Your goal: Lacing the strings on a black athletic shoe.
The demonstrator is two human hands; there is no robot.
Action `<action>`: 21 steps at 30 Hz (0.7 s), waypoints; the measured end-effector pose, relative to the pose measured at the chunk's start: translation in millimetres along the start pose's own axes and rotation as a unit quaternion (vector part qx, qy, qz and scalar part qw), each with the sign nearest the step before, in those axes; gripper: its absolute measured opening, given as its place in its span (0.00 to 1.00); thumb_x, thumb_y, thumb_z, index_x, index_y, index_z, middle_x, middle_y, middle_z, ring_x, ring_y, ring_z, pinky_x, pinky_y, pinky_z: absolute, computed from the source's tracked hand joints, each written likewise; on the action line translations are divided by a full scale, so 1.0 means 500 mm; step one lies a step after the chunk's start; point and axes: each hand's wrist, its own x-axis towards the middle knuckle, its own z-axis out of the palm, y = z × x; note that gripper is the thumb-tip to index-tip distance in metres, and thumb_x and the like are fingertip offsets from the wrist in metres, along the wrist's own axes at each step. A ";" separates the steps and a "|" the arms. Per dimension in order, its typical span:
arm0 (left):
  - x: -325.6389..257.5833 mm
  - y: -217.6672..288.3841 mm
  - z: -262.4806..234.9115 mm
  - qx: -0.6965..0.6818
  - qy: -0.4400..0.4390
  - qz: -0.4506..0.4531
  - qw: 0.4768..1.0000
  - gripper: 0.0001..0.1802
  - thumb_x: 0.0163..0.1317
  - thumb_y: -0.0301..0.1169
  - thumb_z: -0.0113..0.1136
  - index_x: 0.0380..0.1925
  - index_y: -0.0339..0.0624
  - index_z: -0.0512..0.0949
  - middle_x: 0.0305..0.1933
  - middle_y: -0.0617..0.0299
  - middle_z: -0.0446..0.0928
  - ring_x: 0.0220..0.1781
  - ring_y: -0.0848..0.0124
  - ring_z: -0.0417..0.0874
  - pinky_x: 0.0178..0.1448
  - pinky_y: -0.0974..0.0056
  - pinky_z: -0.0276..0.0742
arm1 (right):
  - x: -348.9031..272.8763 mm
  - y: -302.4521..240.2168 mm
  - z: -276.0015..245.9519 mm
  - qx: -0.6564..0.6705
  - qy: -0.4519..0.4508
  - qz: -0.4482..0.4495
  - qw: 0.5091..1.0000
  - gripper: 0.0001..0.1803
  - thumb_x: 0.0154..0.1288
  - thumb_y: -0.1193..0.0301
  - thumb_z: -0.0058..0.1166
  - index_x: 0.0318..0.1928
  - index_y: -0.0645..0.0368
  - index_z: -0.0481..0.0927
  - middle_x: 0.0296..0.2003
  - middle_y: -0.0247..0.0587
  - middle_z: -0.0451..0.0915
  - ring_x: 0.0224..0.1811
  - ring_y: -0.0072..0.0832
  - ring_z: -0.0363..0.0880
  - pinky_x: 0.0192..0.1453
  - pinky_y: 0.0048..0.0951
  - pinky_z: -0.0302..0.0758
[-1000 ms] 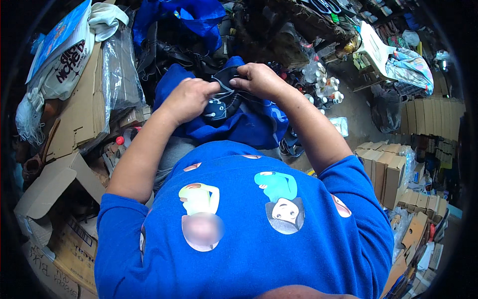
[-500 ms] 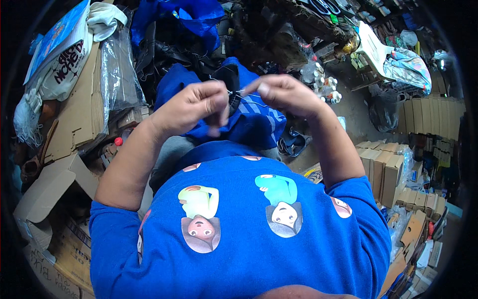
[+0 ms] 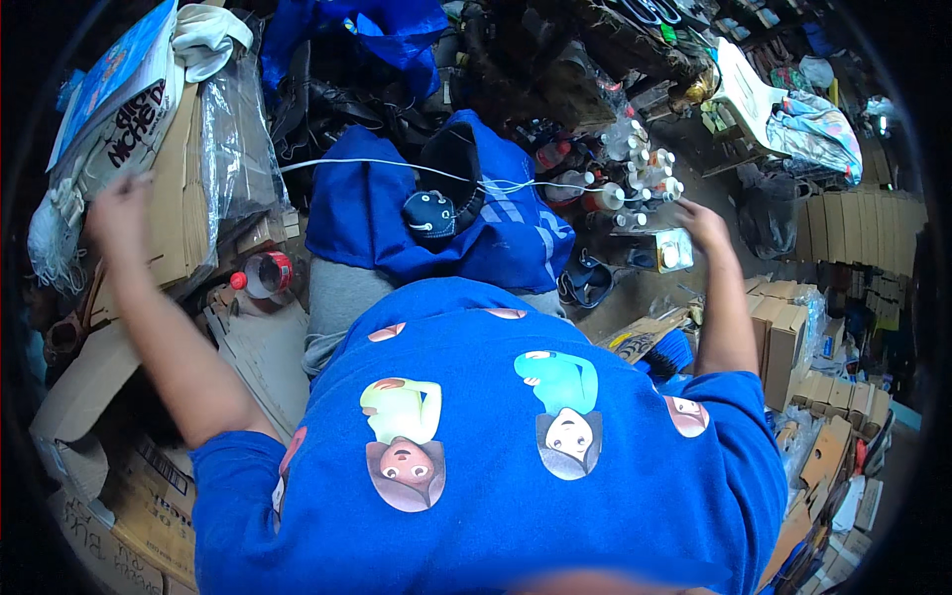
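A black shoe point(image 3: 464, 203) lies on the blue cloth point(image 3: 362, 193) across my lap. On it is a small dark flap with pale eyelets or stitches. White thread point(image 3: 377, 162) runs from the shoe out to both sides, stretched almost straight. My left hand point(image 3: 121, 218) is far out to the left by the cardboard, blurred, its fingers curled in line with the thread. The thread's left end fades against clear plastic. Out at the right, past the bottles, my right hand point(image 3: 704, 226) pinches the other end with closed fingers.
Flat cardboard point(image 3: 174, 223) under clear plastic stands at the left, near a red-capped bottle point(image 3: 266, 275). Several small bottles point(image 3: 635, 178) crowd the floor at the right. A white chair point(image 3: 744, 94) stands farther back. Stacked cardboard boxes point(image 3: 778, 327) are by my right arm.
My hands have swung from close together over the shoe to wide apart, left and right. The white thread is now drawn out long between them. The shoe stays on my lap.
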 end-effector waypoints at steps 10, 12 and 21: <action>-0.313 0.466 0.219 -0.260 -0.304 0.373 0.837 0.13 0.56 0.32 0.63 0.39 0.39 0.77 0.36 0.51 0.80 0.40 0.56 0.81 0.45 0.58 0.75 | -0.143 -0.414 0.111 0.305 -0.042 -0.386 0.870 0.13 0.61 0.66 0.62 0.43 0.59 0.78 0.37 0.32 0.73 0.39 0.20 0.73 0.46 0.24 0.71; -0.305 0.465 0.212 -0.261 -0.323 0.354 0.838 0.11 0.57 0.34 0.62 0.35 0.39 0.77 0.32 0.50 0.79 0.36 0.55 0.81 0.41 0.57 0.74 | -0.147 -0.416 0.101 0.469 -0.188 -0.274 0.818 0.13 0.60 0.64 0.62 0.37 0.59 0.76 0.29 0.28 0.73 0.36 0.19 0.71 0.42 0.23 0.70; -0.253 0.314 0.187 -0.302 -0.325 0.277 0.852 0.12 0.58 0.33 0.60 0.26 0.35 0.73 0.19 0.57 0.68 0.23 0.73 0.67 0.30 0.65 0.65 | -0.131 -0.396 0.077 0.482 -0.207 -0.273 0.807 0.11 0.63 0.65 0.59 0.31 0.56 0.72 0.24 0.22 0.68 0.27 0.12 0.62 0.31 0.18 0.61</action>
